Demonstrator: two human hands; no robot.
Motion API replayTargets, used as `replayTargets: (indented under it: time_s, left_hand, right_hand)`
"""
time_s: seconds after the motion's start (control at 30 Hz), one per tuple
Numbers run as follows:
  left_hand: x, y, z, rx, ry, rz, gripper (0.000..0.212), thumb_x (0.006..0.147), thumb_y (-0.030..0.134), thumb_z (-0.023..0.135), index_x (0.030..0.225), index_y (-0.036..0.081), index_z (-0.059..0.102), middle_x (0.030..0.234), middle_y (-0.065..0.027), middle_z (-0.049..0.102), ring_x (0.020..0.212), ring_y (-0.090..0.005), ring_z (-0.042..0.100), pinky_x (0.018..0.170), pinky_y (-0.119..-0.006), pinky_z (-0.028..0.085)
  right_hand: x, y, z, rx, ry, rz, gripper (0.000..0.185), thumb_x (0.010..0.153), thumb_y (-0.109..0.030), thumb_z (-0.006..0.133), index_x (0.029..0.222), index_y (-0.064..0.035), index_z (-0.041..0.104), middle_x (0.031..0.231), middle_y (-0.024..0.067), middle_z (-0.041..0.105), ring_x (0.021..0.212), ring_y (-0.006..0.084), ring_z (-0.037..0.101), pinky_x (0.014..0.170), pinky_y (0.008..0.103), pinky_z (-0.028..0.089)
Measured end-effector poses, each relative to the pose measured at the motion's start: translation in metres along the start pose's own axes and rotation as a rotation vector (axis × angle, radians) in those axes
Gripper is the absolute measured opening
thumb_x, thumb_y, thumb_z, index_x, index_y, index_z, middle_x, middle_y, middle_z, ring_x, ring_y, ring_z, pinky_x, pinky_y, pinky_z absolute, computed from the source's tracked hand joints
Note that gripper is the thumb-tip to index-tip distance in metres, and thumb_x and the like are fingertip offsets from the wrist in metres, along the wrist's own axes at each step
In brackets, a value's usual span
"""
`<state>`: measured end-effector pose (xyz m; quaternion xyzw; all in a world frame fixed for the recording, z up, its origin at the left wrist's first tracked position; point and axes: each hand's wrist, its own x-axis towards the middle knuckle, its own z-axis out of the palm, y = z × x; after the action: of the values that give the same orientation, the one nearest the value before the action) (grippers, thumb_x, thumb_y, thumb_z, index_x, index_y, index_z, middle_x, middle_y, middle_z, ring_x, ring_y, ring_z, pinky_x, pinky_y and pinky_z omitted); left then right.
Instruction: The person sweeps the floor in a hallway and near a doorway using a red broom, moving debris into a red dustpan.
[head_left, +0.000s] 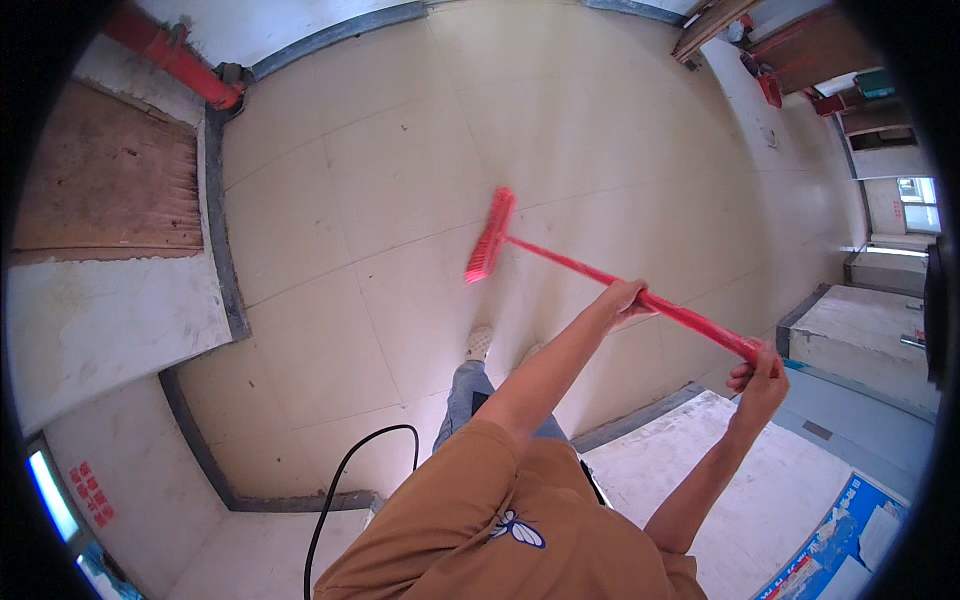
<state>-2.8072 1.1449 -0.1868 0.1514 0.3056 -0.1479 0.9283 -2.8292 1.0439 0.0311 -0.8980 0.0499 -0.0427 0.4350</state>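
A red push broom stands with its bristled head (493, 236) against the tiled floor, in front of my feet. Its long red handle (694, 322) slants from the head toward my right side. My left hand (628, 298) wraps the handle about midway along. Near the handle's upper end, my right hand (759, 379) grips it, some fingers curled beneath. Small dark specks of debris (404, 127) lie scattered on the pale floor tiles (405, 300). One light-coloured clog (478, 343) shows below the broom head; the other is mostly hidden by my left arm.
A red pipe (180, 64) meets the floor at the far left corner, beside a wall with a wooden board (112, 169). Dark skirting (225, 232) edges the room. A wooden post (712, 30) stands far right. A black cable (330, 487) loops beside my left side.
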Motion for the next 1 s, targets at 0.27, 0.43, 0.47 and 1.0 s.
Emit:
replayTargets:
  time_s: [0.27,0.43,0.47,1.0]
  left_hand:
    - [-0.015,-0.009,0.05,-0.239,-0.103,0.079,0.021,0.075,0.014,0.042,0.069,-0.007,0.04,0.066,-0.0143,0.048,0.062,-0.0236,0.053,0.059,-0.032,0.049]
    - [-0.021,-0.034,-0.014,-0.224,0.225,0.083,0.02,0.074,0.014,0.043,0.071,-0.006,0.04,0.072,-0.0131,0.044,0.068,-0.0211,0.049,0.064,-0.034,0.048]
    - [-0.031,-0.033,-0.029,-0.217,0.298,0.052,0.018,0.074,0.013,0.041,0.075,-0.005,0.039,0.076,-0.0138,0.043,0.073,-0.0225,0.048,0.065,-0.035,0.047]
    - [0.117,-0.059,0.076,-0.191,0.046,-0.065,0.013,0.074,0.008,0.036,0.067,-0.003,0.039,0.069,-0.0097,0.042,0.067,-0.0189,0.048,0.066,-0.029,0.047]
  right_hand:
    - [0.023,-0.024,-0.04,-0.054,0.112,-0.127,0.035,0.076,-0.033,0.04,0.07,-0.002,0.055,0.041,0.0021,0.043,0.03,0.0049,0.037,0.027,0.0145,0.029]
    - [0.05,0.044,-0.027,0.125,-0.309,0.028,0.035,0.075,-0.033,0.042,0.071,-0.0013,0.054,0.043,0.0019,0.044,0.032,0.006,0.041,0.029,0.0155,0.033]
    - [0.049,0.058,-0.015,0.153,-0.415,0.081,0.033,0.076,-0.032,0.042,0.074,-0.001,0.053,0.047,0.0026,0.046,0.035,0.0064,0.043,0.031,0.0158,0.036]
    - [0.181,0.08,-0.056,-0.123,-0.185,0.007,0.025,0.075,-0.023,0.045,0.071,-0.001,0.055,0.052,0.0027,0.05,0.035,0.0056,0.042,0.03,0.0153,0.033]
